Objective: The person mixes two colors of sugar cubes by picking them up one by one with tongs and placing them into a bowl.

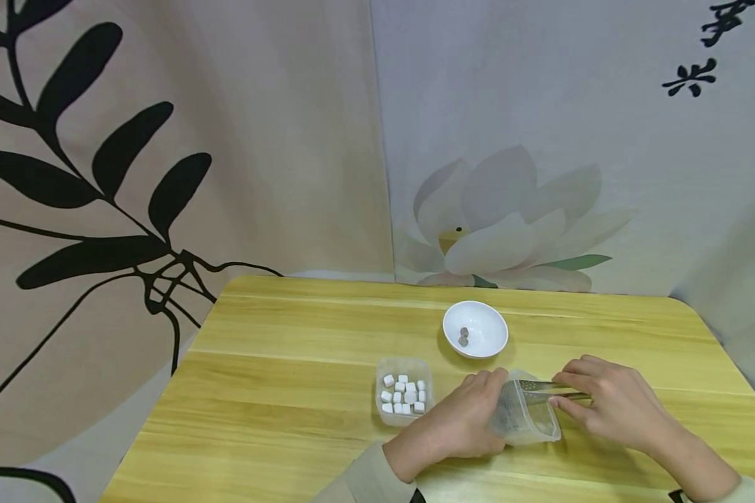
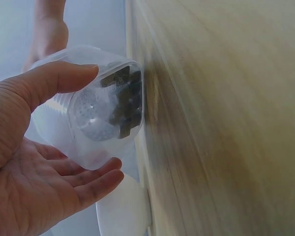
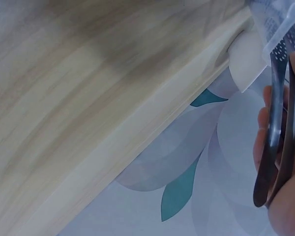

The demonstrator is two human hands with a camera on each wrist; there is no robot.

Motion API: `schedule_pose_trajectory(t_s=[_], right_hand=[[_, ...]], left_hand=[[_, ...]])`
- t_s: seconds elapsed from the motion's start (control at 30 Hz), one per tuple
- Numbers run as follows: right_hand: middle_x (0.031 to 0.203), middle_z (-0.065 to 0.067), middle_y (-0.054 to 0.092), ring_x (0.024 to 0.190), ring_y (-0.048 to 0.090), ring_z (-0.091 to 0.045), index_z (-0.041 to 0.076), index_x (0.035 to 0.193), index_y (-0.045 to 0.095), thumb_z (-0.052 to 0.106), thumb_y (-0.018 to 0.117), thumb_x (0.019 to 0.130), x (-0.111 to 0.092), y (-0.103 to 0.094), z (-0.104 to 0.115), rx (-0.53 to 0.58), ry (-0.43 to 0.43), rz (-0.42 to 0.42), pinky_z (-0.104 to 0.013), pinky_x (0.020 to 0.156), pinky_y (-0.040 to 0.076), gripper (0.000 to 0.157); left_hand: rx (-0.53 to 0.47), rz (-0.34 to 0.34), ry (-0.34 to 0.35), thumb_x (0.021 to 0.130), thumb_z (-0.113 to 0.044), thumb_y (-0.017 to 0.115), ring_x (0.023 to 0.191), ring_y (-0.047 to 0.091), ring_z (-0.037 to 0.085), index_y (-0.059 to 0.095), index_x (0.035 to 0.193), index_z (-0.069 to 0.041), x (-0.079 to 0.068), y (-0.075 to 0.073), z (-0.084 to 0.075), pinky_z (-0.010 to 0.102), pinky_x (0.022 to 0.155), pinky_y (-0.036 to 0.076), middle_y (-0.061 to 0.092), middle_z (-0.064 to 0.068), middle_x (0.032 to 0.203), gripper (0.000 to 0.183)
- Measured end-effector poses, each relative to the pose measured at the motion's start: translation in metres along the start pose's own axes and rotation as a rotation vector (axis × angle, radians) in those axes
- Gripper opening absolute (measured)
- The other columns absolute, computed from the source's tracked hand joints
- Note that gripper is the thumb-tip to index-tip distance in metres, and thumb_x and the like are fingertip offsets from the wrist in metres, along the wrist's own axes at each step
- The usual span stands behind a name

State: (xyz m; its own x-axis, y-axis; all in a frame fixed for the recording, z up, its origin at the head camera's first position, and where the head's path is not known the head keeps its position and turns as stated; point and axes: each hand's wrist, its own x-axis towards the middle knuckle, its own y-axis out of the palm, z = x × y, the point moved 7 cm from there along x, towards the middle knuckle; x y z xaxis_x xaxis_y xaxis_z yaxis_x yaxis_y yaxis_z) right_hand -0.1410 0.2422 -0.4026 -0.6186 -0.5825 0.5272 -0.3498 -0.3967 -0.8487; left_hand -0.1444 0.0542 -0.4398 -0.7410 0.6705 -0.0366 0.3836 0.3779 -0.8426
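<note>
My left hand [image 1: 462, 419] grips a clear plastic tub [image 1: 528, 425] from its left side and holds it tipped, the mouth facing right. Several dark blocks [image 2: 130, 103] lie against the tub's lower side in the left wrist view. From the other side my right hand [image 1: 623, 402] pinches metal tongs [image 3: 274, 135] between thumb and fingers. Their perforated tips reach inside the tub, near the blocks; I cannot tell whether they hold one.
Left of my left hand stands another clear tub [image 1: 382, 370] with several white cubes [image 1: 410, 396]. Behind the hands is a white bowl [image 1: 492, 332] holding small grey-brown pieces [image 1: 463, 337]. A printed curtain [image 1: 302, 140] hangs behind the wooden table [image 1: 277, 363].
</note>
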Motion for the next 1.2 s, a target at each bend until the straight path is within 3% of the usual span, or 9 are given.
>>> schedule_pose_trajectory(t_s=[0.27, 0.7, 1.2], right_hand=[[0.084, 0.013, 0.068, 0.069, 0.062, -0.005, 0.019, 0.083, 0.079, 0.066, 0.045, 0.103, -0.003, 0.000, 0.002, -0.008, -0.006, -0.038, -0.023, 0.053, 0.050, 0.061], [0.085, 0.011, 0.070, 0.069, 0.064, -0.009, 0.017, 0.084, 0.079, 0.065, 0.046, 0.103, -0.010, -0.005, 0.001, -0.004, 0.008, -0.103, -0.025, 0.054, 0.051, 0.061], [0.084, 0.010, 0.068, 0.068, 0.059, -0.004, 0.015, 0.085, 0.080, 0.065, 0.043, 0.104, 0.002, -0.001, 0.009, -0.017, -0.020, -0.009, -0.021, 0.050, 0.046, 0.065]], left_hand=[[0.009, -0.001, 0.000, 0.071, -0.018, 0.094, 0.108, 0.051, 0.008, 0.041, 0.145, -0.013, 0.001, 0.002, 0.001, 0.019, 0.092, 0.049, 0.055, -0.004, 0.120, 0.091], [0.019, -0.006, -0.005, 0.071, -0.018, 0.094, 0.109, 0.051, 0.008, 0.041, 0.146, -0.013, 0.000, 0.002, 0.000, 0.019, 0.094, 0.048, 0.055, -0.004, 0.123, 0.092], [0.019, -0.021, 0.015, 0.069, -0.016, 0.094, 0.108, 0.052, 0.008, 0.041, 0.146, -0.010, 0.001, 0.002, 0.000, 0.019, 0.094, 0.049, 0.056, -0.002, 0.122, 0.094]])
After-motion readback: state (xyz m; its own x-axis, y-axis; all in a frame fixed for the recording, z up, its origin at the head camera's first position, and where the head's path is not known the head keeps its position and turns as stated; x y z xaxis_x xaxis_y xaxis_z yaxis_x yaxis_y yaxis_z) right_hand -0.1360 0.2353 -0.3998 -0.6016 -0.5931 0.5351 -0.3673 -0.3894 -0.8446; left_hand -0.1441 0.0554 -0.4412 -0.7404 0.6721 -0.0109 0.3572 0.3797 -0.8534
